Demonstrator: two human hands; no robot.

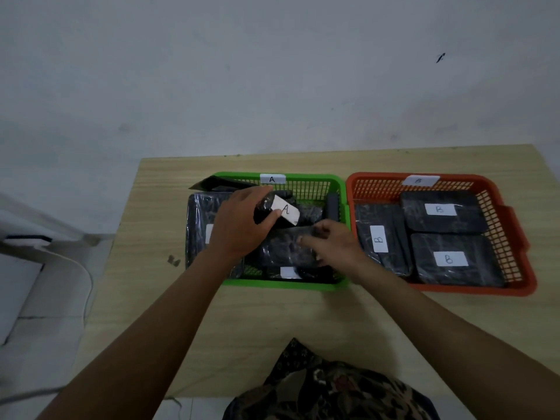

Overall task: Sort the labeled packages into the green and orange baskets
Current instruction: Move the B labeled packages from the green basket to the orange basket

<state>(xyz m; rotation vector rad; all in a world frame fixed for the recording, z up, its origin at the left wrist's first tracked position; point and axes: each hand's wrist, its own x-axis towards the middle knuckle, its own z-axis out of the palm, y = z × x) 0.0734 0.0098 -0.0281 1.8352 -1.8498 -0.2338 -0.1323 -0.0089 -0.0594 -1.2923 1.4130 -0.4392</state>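
Observation:
A green basket [303,177] tagged A stands at the table's middle, filled with several black wrapped packages. My left hand [239,225] grips a small black package labelled A [286,210] over that basket. My right hand [330,244] rests on a larger black package [285,250] lying in the green basket, fingers curled on its top edge. To the right, an orange basket [515,225] tagged B holds three black packages labelled B [448,259]. One flat black package [197,225] leans over the green basket's left side.
The wooden table [303,316] has bare surface in front of the baskets. A white wall rises behind. A white cable [88,277] and white furniture lie on the floor at the left. My patterned clothing [327,389] shows at the bottom.

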